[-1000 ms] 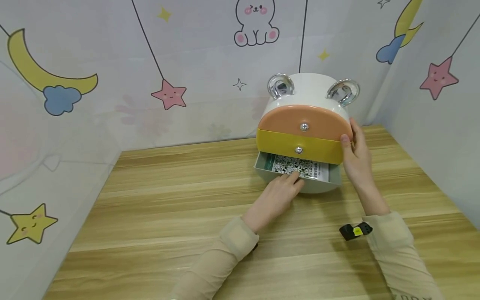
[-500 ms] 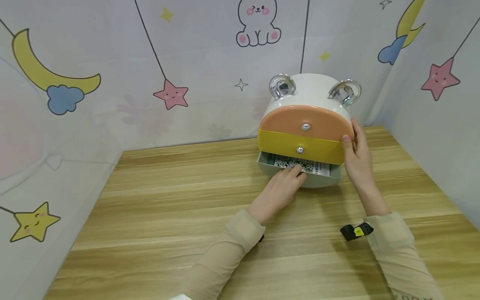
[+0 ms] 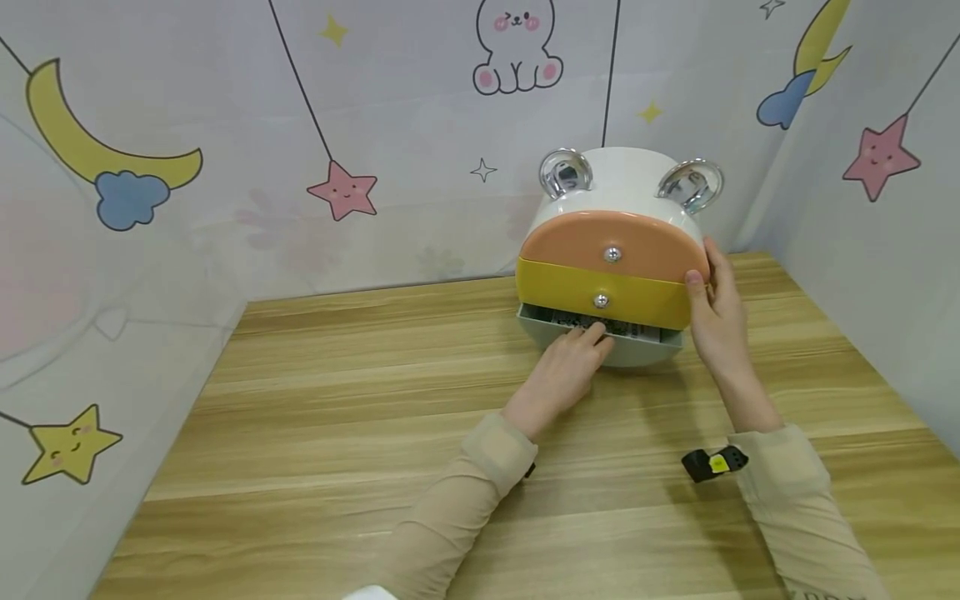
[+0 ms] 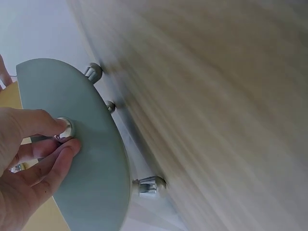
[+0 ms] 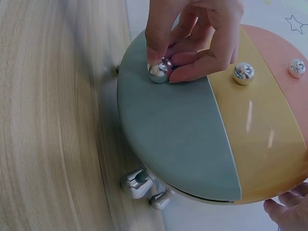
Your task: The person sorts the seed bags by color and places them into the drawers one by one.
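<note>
Near the back wall stands a small bear-shaped drawer cabinet [image 3: 630,175] with a white top and shiny ears. Its lowest drawer, the grey-green one [image 3: 645,354], is partly pulled out. My left hand [image 3: 562,375] pinches that drawer's silver knob [image 5: 160,72] between thumb and fingers. Inside the drawer lies a flower-printed item [image 3: 633,331], mostly hidden under the drawer above. My right hand [image 3: 716,325] holds the cabinet's right side, thumb at the front edge and fingers along the side. The orange drawer [image 3: 570,240] and yellow drawer [image 3: 555,283] are closed.
The wood-grain table [image 3: 337,400] reaches back to a patterned wall cloth [image 3: 420,125] printed with stars and moons. Silver feet [image 5: 137,183] stick out beneath the cabinet. A black wrist device [image 3: 712,463] sits by the right cuff.
The grey-green drawer has slid further into the cabinet, with my left hand moving forward on its knob. Less of the flower-printed item shows. My right hand stays at the side.
</note>
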A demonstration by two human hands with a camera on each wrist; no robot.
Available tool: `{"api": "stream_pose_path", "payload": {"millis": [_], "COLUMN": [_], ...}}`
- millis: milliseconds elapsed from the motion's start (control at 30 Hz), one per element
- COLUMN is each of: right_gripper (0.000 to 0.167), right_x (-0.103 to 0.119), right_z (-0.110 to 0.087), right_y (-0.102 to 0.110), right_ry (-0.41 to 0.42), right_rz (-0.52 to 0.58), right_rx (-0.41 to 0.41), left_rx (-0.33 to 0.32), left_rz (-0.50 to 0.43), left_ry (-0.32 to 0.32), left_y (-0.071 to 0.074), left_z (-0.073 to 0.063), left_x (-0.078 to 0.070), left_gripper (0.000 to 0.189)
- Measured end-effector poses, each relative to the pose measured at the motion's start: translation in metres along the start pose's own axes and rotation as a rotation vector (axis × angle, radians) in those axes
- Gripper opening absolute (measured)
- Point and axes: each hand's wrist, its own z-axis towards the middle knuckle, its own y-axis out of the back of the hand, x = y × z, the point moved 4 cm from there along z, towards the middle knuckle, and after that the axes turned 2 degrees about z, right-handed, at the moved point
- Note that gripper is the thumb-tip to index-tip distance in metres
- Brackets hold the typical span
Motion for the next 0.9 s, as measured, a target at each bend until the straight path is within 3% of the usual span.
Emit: {"api": "stream_pose_path", "payload": {"millis": [333,900], "right_gripper": [0.057,0.057], "right_x": [-0.0011,0.0], "right_z": [0.0001,-0.0013], "right_y": [-0.0008,-0.0009], "right_ry": [0.004,0.015], "right_rz": [0.004,-0.013], "right_rx": [-0.01,-0.017], "left_rx": [-0.043,-0.01], "left_rz": [0.041,0.013], "left_ry": [0.024,0.081], "left_y": [-0.0029,-0.0061], "left_z": [0.0019,0.004], "left_x": [0.0005,0.0023], "left_gripper": [0.021,0.018]}}
